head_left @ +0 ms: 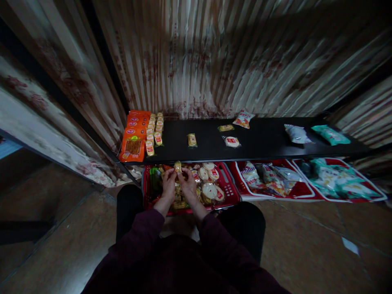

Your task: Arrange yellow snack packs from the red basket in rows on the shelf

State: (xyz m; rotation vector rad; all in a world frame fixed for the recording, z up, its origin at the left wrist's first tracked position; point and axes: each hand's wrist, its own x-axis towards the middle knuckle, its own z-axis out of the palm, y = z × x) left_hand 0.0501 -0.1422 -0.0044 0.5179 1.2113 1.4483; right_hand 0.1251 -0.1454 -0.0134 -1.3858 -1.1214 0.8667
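yellow snack packet (178,166): located above the left red basket (226,179), just in front of the near edge of the black shelf (208,149), held upright between the two hands.

shelf and hands, left to right:
- orange packs (134,141) lie at the left end of the shelf, overlapping in a column.
- small wrapped packets (154,132) stand directly beside them in two close rows running front to back.
- left hand (169,183) – fingers drawn narrow, gripping the left side of the yellow snack packet.
- right hand (187,183) – fingers likewise narrow, gripping the right side of the same packet.
- single wrapped packet (192,140) lies on the shelf, well apart from the rows.
- gold packet (226,128) lies behind the round white pack (232,141).
- red-and-white bag (243,119) lies near the rear edge.
- white bag (297,134) and teal bag (330,134) lie near each other towards the right end.

baskets, left to right:
- left red basket: mixed wrapped items, with round pale packs (210,190) on the right side.
- middle basket (306,190): white, red and blue bags (272,179).
- right basket (378,196): teal-and-white bags (339,179); a dark item at its left end cannot be identified.
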